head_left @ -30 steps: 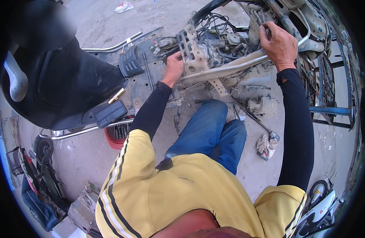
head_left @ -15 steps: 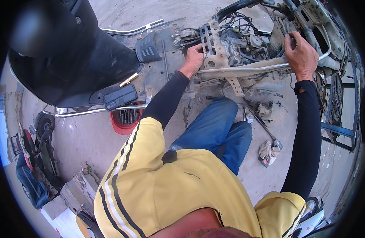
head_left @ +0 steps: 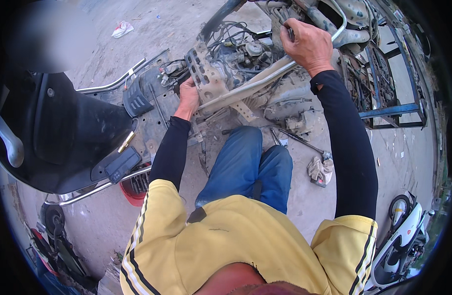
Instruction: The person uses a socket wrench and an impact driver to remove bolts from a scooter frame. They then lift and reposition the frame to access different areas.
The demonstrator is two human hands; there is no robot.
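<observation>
A stripped scooter frame lies across the upper part of the view, its pale tube [head_left: 258,86] running beside a perforated metal bracket [head_left: 206,78] and a dusty engine [head_left: 254,48]. My left hand [head_left: 188,100] is at the bracket's left edge, fingers bent closed among dark parts; what they grip is partly hidden. Farther right, my right hand [head_left: 309,47] is above the frame's silver rail [head_left: 280,66]. Its thumb and curled fingers pinch together beside dusty parts, and whatever lies between them is too small to name.
Black scooter bodywork [head_left: 59,128] stands left, with a dark phone [head_left: 123,164] and a brass-coloured cylinder [head_left: 126,141] on the footboard. Below sits a red bowl [head_left: 132,195] of sockets. A long-handled wrench [head_left: 304,142] and a rag [head_left: 320,169] lie near my knees. Right stands a blue metal rack [head_left: 389,111].
The view has swung, so the frame and both hands appear farther left. Both hands keep about the same places on the frame, with fingers still closed.
</observation>
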